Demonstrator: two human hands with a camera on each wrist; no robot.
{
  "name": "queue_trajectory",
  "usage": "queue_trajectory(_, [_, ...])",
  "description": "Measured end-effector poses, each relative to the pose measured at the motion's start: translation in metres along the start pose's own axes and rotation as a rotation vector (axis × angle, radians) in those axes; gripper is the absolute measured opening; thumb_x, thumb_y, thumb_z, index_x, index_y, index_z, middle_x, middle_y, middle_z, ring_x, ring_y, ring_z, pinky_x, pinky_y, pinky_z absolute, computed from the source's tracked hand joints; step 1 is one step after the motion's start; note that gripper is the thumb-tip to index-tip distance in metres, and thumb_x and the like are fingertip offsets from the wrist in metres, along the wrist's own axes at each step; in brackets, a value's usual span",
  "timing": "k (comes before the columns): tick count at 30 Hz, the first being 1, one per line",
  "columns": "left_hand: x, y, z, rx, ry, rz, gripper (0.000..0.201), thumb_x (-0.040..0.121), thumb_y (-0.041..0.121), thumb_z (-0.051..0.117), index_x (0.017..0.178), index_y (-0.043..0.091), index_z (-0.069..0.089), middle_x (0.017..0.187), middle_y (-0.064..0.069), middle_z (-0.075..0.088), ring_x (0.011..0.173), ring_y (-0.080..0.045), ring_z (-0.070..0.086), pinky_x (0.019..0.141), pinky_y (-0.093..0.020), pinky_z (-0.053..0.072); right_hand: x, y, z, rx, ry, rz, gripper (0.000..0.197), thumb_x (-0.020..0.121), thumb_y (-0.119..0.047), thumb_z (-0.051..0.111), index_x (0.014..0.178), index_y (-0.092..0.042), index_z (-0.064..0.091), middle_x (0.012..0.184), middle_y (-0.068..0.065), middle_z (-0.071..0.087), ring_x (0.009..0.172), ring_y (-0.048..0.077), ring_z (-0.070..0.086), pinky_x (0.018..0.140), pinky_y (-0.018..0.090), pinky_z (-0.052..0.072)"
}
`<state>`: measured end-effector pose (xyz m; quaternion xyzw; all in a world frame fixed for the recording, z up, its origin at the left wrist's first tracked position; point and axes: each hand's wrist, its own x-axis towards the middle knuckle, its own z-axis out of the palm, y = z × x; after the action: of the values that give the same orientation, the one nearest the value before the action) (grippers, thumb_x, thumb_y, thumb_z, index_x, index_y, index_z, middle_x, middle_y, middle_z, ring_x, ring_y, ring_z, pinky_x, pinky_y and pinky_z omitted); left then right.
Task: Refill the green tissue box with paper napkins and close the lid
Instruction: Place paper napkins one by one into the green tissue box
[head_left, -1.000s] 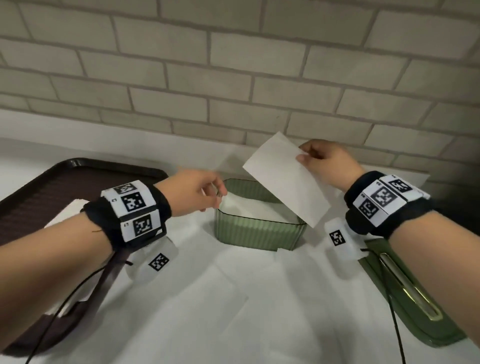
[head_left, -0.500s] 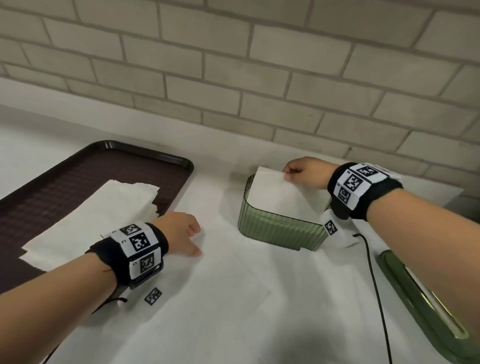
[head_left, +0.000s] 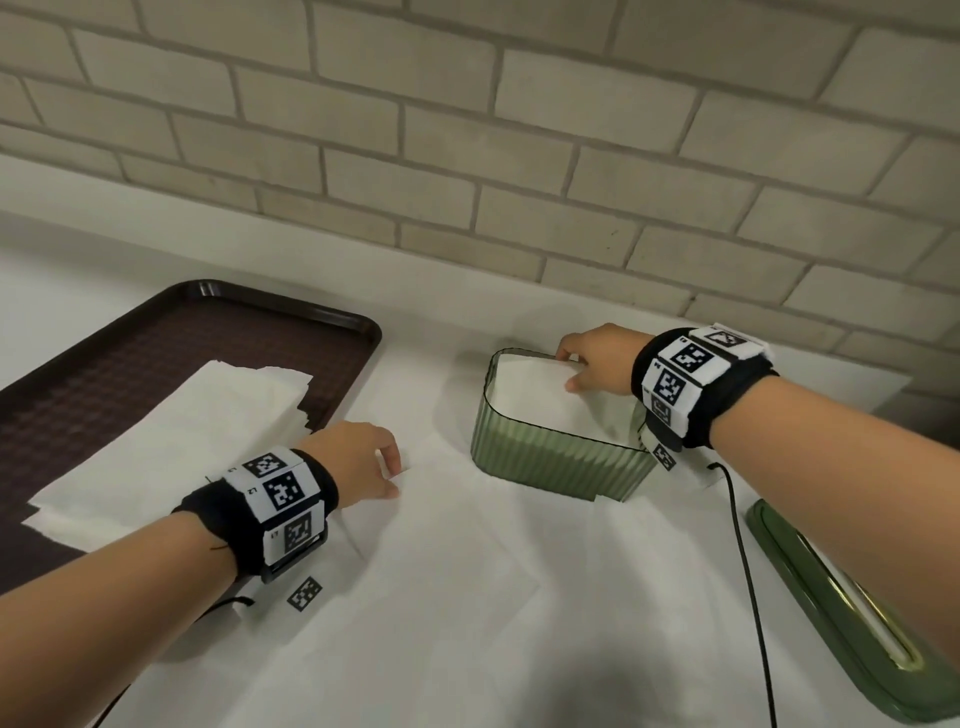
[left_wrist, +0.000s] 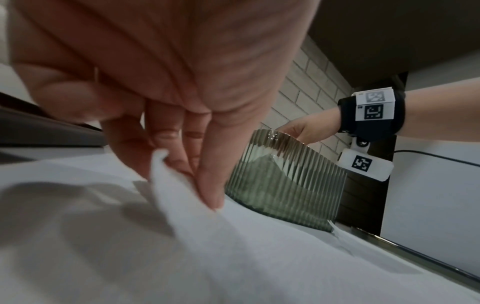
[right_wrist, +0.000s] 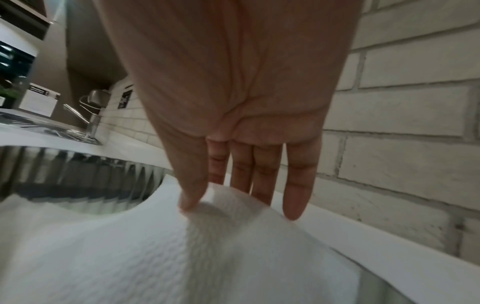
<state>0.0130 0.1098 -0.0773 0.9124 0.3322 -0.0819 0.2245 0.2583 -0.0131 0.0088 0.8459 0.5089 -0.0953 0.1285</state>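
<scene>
The green ribbed tissue box (head_left: 556, 460) stands open on the white counter, with white napkins (head_left: 540, 395) inside it. My right hand (head_left: 569, 369) reaches into its far side; in the right wrist view the right hand (right_wrist: 207, 197) pinches the top napkin's (right_wrist: 182, 257) edge between thumb and fingers. My left hand (head_left: 389, 475) is left of the box and pinches the raised corner of a loose napkin (head_left: 457, 525) lying on the counter. The left wrist view shows that left hand (left_wrist: 182, 174), the lifted napkin corner (left_wrist: 168, 176) and the box (left_wrist: 285, 181). The green lid (head_left: 841, 623) lies at the right.
A dark brown tray (head_left: 156, 338) at the left carries a stack of napkins (head_left: 171, 431). More napkins cover the counter in front. A black cable (head_left: 748, 571) runs between box and lid. The brick wall (head_left: 519, 156) stands close behind the box.
My right hand brought the napkin down from the air into the box. My left hand left the box's rim, moved left and toward me, and took the loose napkin's corner.
</scene>
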Motion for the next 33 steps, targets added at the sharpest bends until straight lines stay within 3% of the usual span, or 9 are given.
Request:
queue_trajectory(6, [-0.001,0.004,-0.006,-0.023,0.062,0.021,0.012,0.086,0.026,0.064,0.095,0.021,0.068,0.08,0.014,0.053,0.089,-0.01,0.058,0.087,-0.023,0.048,0.0,-0.001,-0.005,-0.065,0.0,-0.037,0.029,0.095,-0.012,0.044,0.119,-0.005,0.058,0.122,0.012,0.058,0.112,0.028,0.052,0.091,0.028,0.04])
queue_trajectory(11, [-0.003,0.002,-0.012,-0.133,0.119,0.055,0.007,0.087,0.022,0.061,0.089,0.019,0.068,0.073,0.016,0.053,0.076,-0.006,0.052,0.063,-0.012,0.038,-0.003,0.012,-0.032,-0.03,-0.068,-0.047,0.014,0.095,-0.012,0.046,0.097,-0.004,0.057,0.095,0.009,0.053,0.086,0.019,0.045,0.075,0.024,0.033])
queue_trajectory(15, [-0.008,0.001,-0.029,-0.358,0.1,0.076,0.011,0.088,0.021,0.061,0.078,0.023,0.065,0.071,0.01,0.059,0.063,-0.003,0.052,0.056,-0.011,0.038,-0.002,0.012,-0.036,-0.067,-0.132,-0.055,0.013,0.095,-0.013,0.047,0.102,-0.008,0.056,0.096,0.004,0.05,0.087,0.018,0.043,0.077,0.023,0.031])
queue_trajectory(17, [-0.011,0.001,-0.04,-0.488,0.111,0.088,0.008,0.089,0.021,0.062,0.082,0.021,0.066,0.064,0.013,0.057,0.055,-0.001,0.05,0.052,-0.013,0.038,0.002,0.005,-0.029,-0.093,-0.178,-0.055,0.024,0.096,-0.011,0.045,0.117,-0.004,0.056,0.1,0.003,0.048,0.091,0.015,0.041,0.078,0.022,0.03])
queue_trajectory(20, [-0.015,0.0,-0.054,-0.656,0.11,0.134,0.006,0.088,0.022,0.063,0.082,0.02,0.065,0.05,0.017,0.056,0.043,0.005,0.048,0.054,-0.017,0.039,0.008,-0.002,-0.016,-0.081,-0.206,-0.045,0.034,0.096,-0.011,0.046,0.13,-0.006,0.051,0.118,0.008,0.055,0.101,0.018,0.047,0.088,0.027,0.037])
queue_trajectory(24, [-0.016,-0.007,-0.059,-0.923,0.061,0.122,0.013,0.089,0.017,0.061,0.077,0.018,0.065,0.06,0.008,0.056,0.051,-0.003,0.047,0.047,-0.012,0.041,0.007,-0.006,-0.008,-0.095,-0.178,-0.021,0.04,0.094,-0.021,0.053,0.133,-0.013,0.048,0.132,0.005,0.054,0.12,0.023,0.05,0.096,0.028,0.039])
queue_trajectory(27, [-0.019,-0.01,-0.051,-1.234,-0.052,0.071,0.009,0.087,0.021,0.061,0.082,0.017,0.068,0.077,-0.01,0.057,0.068,-0.016,0.052,0.055,-0.018,0.052,0.001,-0.004,-0.009,-0.121,-0.113,-0.014,0.04,0.094,-0.023,0.053,0.132,-0.014,0.049,0.132,0.005,0.054,0.121,0.023,0.049,0.094,0.027,0.039])
queue_trajectory(30, [-0.018,-0.011,-0.038,-1.391,-0.044,-0.044,0.019,0.097,0.016,0.046,0.103,0.008,0.061,0.093,-0.008,0.068,0.081,-0.016,0.063,0.062,-0.025,0.059,-0.009,0.002,-0.014,-0.072,-0.008,0.007,0.035,0.094,-0.024,0.051,0.129,-0.016,0.052,0.129,0.005,0.055,0.118,0.022,0.049,0.088,0.025,0.04])
queue_trajectory(33, [-0.014,-0.003,-0.028,-1.431,-0.058,-0.071,0.021,0.1,0.015,0.039,0.107,0.005,0.056,0.101,-0.013,0.066,0.084,-0.021,0.063,0.079,-0.037,0.055,-0.024,0.013,-0.013,0.093,-0.029,0.045,0.029,0.094,-0.029,0.052,0.121,-0.019,0.057,0.118,0.0,0.058,0.103,0.018,0.058,0.082,0.022,0.039])
